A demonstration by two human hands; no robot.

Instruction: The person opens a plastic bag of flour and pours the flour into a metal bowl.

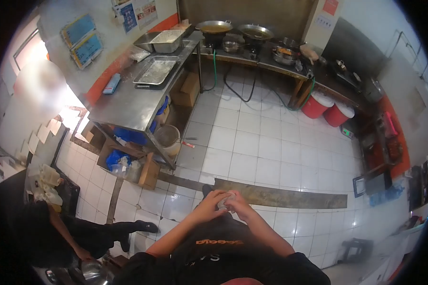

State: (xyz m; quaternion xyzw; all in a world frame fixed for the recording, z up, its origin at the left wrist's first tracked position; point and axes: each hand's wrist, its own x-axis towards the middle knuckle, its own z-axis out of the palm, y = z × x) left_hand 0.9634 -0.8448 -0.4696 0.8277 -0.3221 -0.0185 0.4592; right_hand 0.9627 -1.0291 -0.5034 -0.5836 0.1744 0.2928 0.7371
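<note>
My left hand [211, 207] and my right hand [239, 206] meet in front of my body, above the tiled floor. Between them is a small, pale, see-through object [224, 201], perhaps glass or plastic; its kind is too small to make out. The fingers of both hands curl around it and hide much of its outline. My dark shirt with orange lettering [219, 242] fills the bottom of the view.
On the left, a steel table [128, 105] bears a metal tray [157, 70] and a deep pan [168, 42]. Woks [214, 27] stand on burners at the back, beside red buckets [317, 105]. Hoses cross the floor. Another person's leg [123, 229] extends at lower left.
</note>
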